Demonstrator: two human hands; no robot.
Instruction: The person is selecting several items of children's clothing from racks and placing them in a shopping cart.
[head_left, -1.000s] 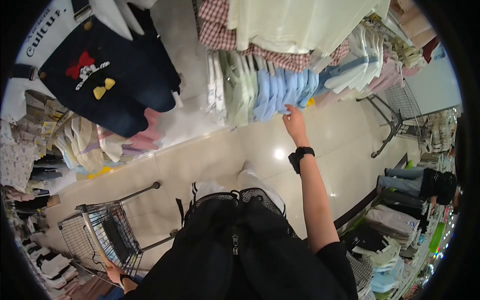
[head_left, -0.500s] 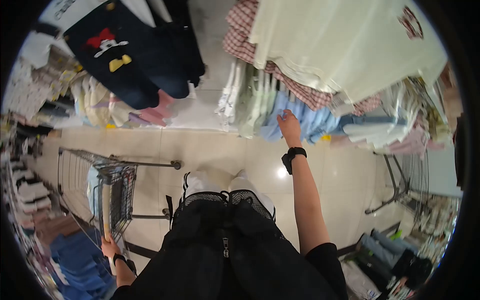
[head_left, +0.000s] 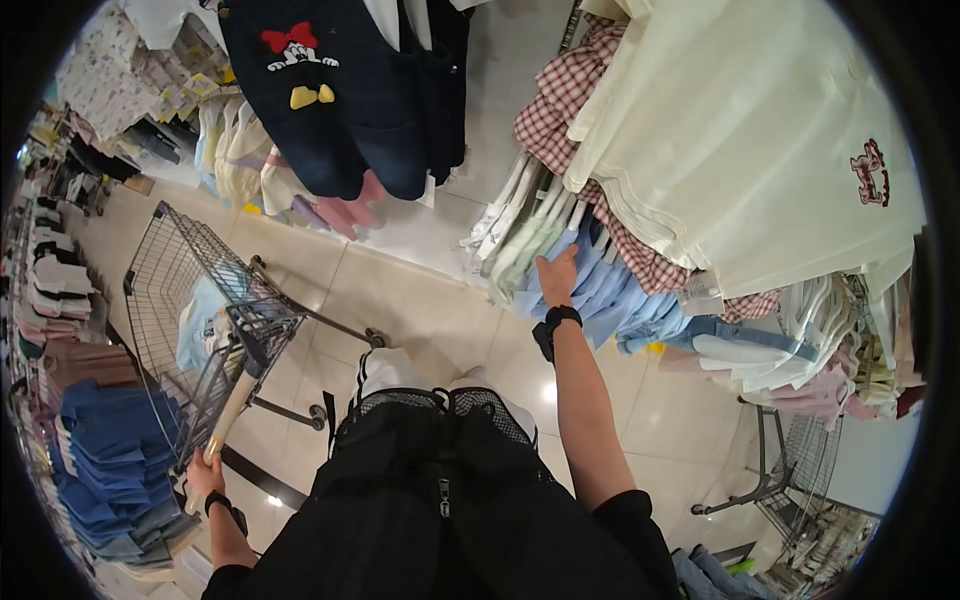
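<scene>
My left hand (head_left: 206, 474) is wrapped round the pale handle (head_left: 232, 412) of a wire shopping cart (head_left: 190, 290). Light blue clothing (head_left: 200, 335) lies inside the cart. On the right, my right hand (head_left: 558, 275) reaches to a row of light blue garments (head_left: 595, 290) hanging on a rack. Its thumb and fingers are apart and rest against the blue fabric, with the fingertips partly lost among the folds. Pale green garments (head_left: 520, 260) hang just left of that hand. Above it are cream shirts (head_left: 720, 150) and a red checked garment (head_left: 565, 90).
Navy overalls (head_left: 340, 120) with a cartoon motif hang at the upper left. Blue folded-looking clothes (head_left: 120, 450) line the lower left. A second cart (head_left: 790, 460) stands at the right on the tiled floor (head_left: 440, 310).
My view has turned, so the racks and cart appear rotated. My right hand has moved in against the blue garments. My left hand still grips the cart handle.
</scene>
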